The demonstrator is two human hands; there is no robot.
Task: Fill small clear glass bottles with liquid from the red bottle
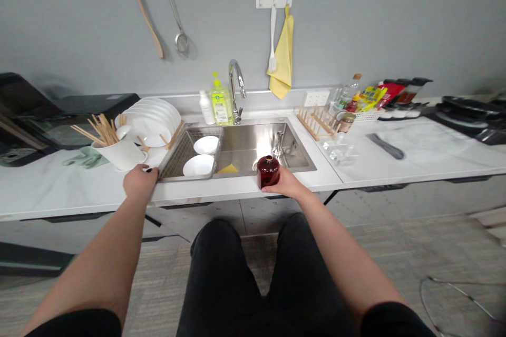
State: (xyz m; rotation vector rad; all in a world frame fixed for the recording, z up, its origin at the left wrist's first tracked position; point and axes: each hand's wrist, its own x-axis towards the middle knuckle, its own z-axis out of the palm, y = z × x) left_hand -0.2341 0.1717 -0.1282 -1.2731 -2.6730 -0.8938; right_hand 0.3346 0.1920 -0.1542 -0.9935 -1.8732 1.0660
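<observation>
Red bottle [268, 172] is at the white counter [367, 168], grey wall [348, 21] behind.

R fingers [272, 188] hold dk-red btl [268, 172] by sink [245, 143], L fingers [153, 174] at sm blk item [149, 170].

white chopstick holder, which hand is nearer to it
Left. The left hand is just beside the white chopstick holder, at its near right side; the right hand is farther right, holding the dark red bottle in front of the sink.
</observation>
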